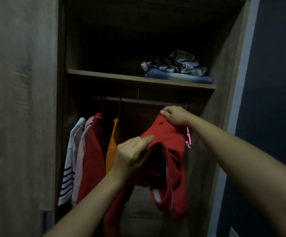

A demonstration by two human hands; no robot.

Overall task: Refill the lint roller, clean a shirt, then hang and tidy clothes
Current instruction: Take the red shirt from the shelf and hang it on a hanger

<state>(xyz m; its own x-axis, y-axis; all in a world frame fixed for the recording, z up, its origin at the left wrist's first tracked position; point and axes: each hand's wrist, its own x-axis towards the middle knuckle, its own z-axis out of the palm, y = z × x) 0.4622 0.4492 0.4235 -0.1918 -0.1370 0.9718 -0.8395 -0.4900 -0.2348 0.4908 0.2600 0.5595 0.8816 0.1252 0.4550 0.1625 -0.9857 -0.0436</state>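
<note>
- Red shirt (166,151) is up in front of the open wardrobe (224,65), so by my reading the task has reached hanging; no lint roller shows in the head view, and whether the refill and cleaning are done cannot be told from here.
- Left hand (132,154) is closed on the shirt's lower edge; right hand (176,116) pinches its top near the collar, just below the rail (138,100).
- Pink hanger (188,137) peeks out at the shirt's right side; whether its hook is on the rail is hidden by the right hand.
- Hanging already to the left: a striped white top (70,159), a pale pink one (81,151), a dark red one (92,151) and an orange one (112,142).
- Open rail room lies between the orange top and the wardrobe's right wall, where the shirt is.
- Edges to mind: the shelf (138,79) close above the rail, carrying folded jeans (178,76) and a patterned cloth (178,63); the door (19,117) stands at left.
- Remaining, I judge: seat the hanger, straighten the shirt, tidy.
</note>
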